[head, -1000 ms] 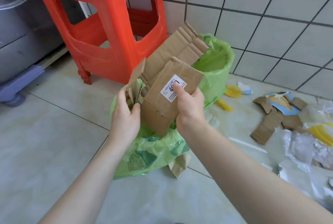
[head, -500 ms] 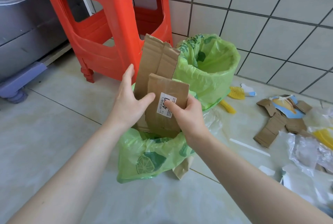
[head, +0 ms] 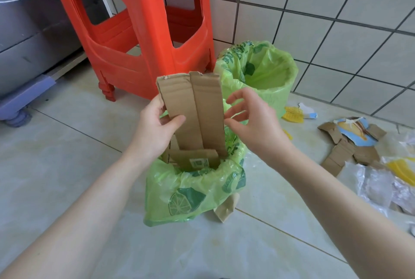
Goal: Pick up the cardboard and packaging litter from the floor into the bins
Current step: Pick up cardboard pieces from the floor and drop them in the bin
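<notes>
Tall cardboard point(head: 197, 110) stands upright in the near bin point(head: 193, 191), its lower end down inside the green liner and its upper half well above the rim. A shorter cardboard piece with a label point(head: 197, 162) lies across the bin mouth in front of it. The left hand point(head: 157, 128) grips the tall cardboard's left edge, thumb across the front face and fingers behind it. The right hand point(head: 251, 119) is just beside the right edge, fingers spread and lightly bent, holding nothing; whether a fingertip touches the cardboard cannot be told.

A small brown scrap point(head: 225, 209) lies on the floor against the near bin's right base. The far bin point(head: 269, 76), also green-lined, stands by the tiled wall point(head: 336, 20), beside the red stool point(head: 143, 27).

On the floor to the right: a flattened box with a blue and yellow print point(head: 350, 141), clear plastic wrap point(head: 381, 186), yellow netting point(head: 293, 113). A grey appliance point(head: 29, 38) on a purple wheeled base stands at far left.
</notes>
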